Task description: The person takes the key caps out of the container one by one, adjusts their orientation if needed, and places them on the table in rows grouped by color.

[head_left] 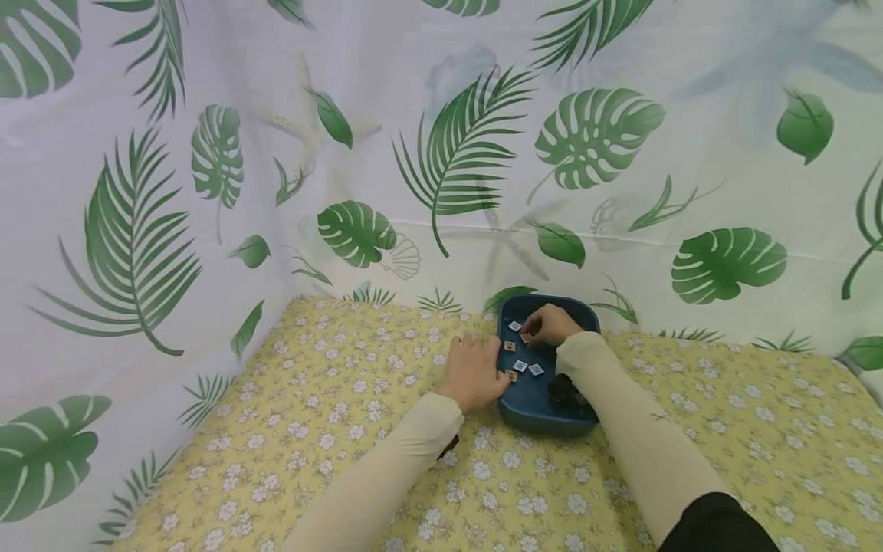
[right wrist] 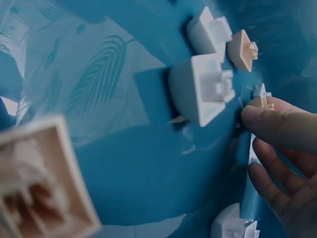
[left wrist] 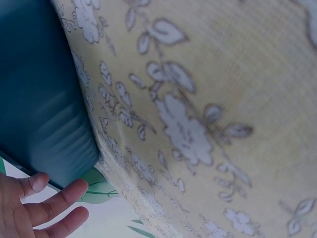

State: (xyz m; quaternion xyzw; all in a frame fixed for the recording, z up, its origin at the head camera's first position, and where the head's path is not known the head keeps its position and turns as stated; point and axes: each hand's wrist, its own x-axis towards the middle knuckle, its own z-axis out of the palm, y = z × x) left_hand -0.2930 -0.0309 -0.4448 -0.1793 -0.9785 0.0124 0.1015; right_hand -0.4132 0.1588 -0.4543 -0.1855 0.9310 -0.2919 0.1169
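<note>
A blue plastic basin (head_left: 548, 424) holds several small keycaps lying with their undersides up, some white and some orange. My right hand (head_left: 552, 326) reaches into it and pinches a keycap (right wrist: 263, 101) between thumb and finger, near the far left part of the floor. Close by are an orange keycap (right wrist: 242, 51) and a white keycap (right wrist: 200, 89). My left hand (head_left: 472, 372) rests against the basin's left rim with its fingers extended, beside another orange keycap (head_left: 511, 376). In the left wrist view, the fingers (left wrist: 62, 198) are spread along the basin's outer wall.
The basin stands on a yellow floral cloth (head_left: 331, 429), near the white leaf-print curtain (head_left: 386, 153) at the back. A dark wrist camera (head_left: 562, 389) on my right wrist overlaps the basin's near right part.
</note>
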